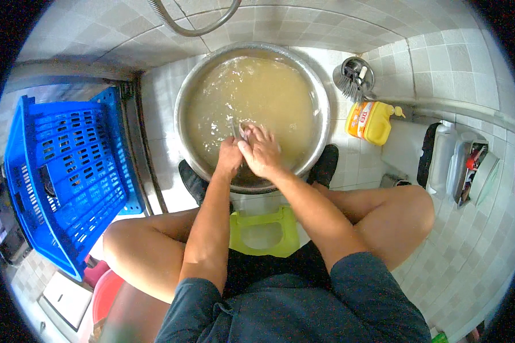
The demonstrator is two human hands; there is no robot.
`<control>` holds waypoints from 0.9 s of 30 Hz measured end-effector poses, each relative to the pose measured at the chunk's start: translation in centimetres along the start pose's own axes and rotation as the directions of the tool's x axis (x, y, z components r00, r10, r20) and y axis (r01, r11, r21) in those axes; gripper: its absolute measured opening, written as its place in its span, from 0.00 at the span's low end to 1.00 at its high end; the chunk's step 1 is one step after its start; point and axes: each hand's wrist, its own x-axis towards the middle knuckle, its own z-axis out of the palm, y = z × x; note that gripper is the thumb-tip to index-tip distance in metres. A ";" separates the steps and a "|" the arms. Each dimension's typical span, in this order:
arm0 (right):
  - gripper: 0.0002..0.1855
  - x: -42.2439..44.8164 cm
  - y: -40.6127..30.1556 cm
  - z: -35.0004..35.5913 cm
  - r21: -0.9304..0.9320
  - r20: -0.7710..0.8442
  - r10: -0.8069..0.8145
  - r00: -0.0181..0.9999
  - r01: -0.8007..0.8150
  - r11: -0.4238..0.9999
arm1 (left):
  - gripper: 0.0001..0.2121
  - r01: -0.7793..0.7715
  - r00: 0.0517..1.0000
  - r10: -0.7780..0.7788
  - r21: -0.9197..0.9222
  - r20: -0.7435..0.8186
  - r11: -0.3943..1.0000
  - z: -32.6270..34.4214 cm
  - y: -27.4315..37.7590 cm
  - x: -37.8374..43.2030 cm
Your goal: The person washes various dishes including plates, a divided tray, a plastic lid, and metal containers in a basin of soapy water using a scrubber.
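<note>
A large round metal basin (181,128) full of cloudy yellowish-brown water (257,94) stands on the floor between my feet. Over its near half, my left hand (230,157) is curled around a thin grey object (233,127), whose far end points away from me; its kind is unclear. Right beside it, my right hand (262,151) is palm down with fingers stretched forward at the water's surface. A small pale thing (243,129) shows at its fingertips, partly hidden, and I cannot tell whether it is gripped. The two hands touch near the thumbs.
Blue plastic crates (77,158) stand at left by a dark metal frame (139,141). Right of the basin are a metal pot with brushes (354,79) and a yellow detergent jug (371,123). A green plastic stool (292,231) is under me. A metal hose (193,31) hangs ahead.
</note>
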 end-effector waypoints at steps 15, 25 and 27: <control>0.21 2.2 2.6 -3.0 -0.159 -0.169 0.031 0.985 -0.058 0.986 | 0.15 0.158 0.979 -0.130 -0.183 0.156 0.970 0.3 1.9 -0.9; 0.17 -2.1 -2.8 -2.2 0.018 -0.336 -0.131 0.933 0.145 0.989 | 0.10 0.081 0.981 -0.177 -0.676 -0.074 0.732 1.3 1.2 0.1; 0.16 -2.7 -3.6 -1.6 0.036 -0.380 -0.065 0.923 0.086 0.996 | 0.09 0.091 0.980 -0.186 -0.667 -0.073 0.739 0.6 0.1 0.8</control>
